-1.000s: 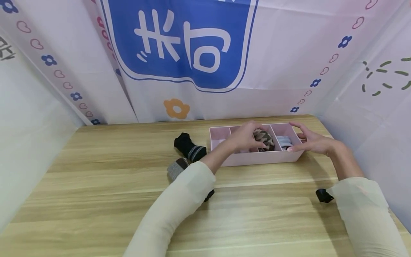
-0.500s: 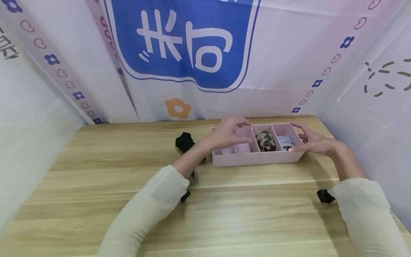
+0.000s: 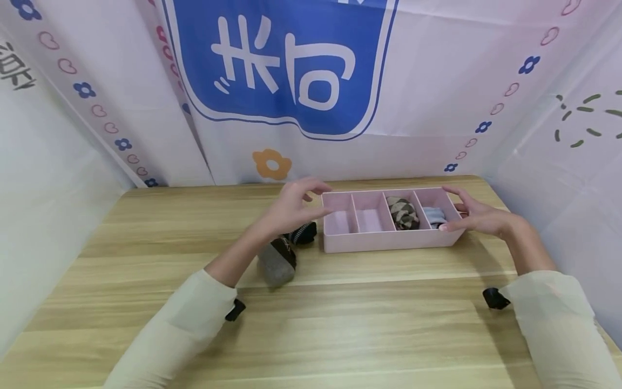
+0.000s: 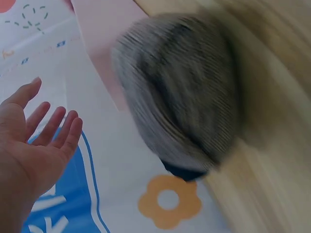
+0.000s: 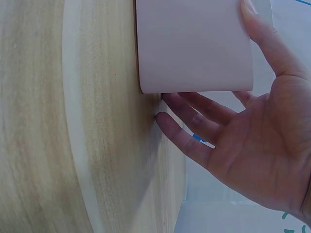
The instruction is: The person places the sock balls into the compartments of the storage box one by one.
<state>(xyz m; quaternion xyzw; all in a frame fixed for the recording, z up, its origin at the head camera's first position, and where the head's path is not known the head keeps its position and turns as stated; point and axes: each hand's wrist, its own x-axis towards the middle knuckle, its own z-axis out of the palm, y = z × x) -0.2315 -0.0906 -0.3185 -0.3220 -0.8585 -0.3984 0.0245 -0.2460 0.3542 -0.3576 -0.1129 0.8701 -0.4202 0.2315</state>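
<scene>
A pink tray with several compartments stands at the back of the wooden table. A rolled brown patterned sock lies in its third compartment and a light blue sock in the rightmost one. My left hand hovers open, holding nothing, just left of the tray and above a grey sock and a black striped sock. In the left wrist view the left hand shows spread fingers beside the blurred grey sock. My right hand rests open against the tray's right end; the right hand touches the tray wall.
The wooden table is enclosed by white printed cloth walls at the back and both sides. Black wrist straps sit at my cream sleeves. The two left tray compartments hold no socks.
My left hand let go of the brown sock in the tray and drew back leftward, ending above the loose socks. The right hand stayed at the tray's right end.
</scene>
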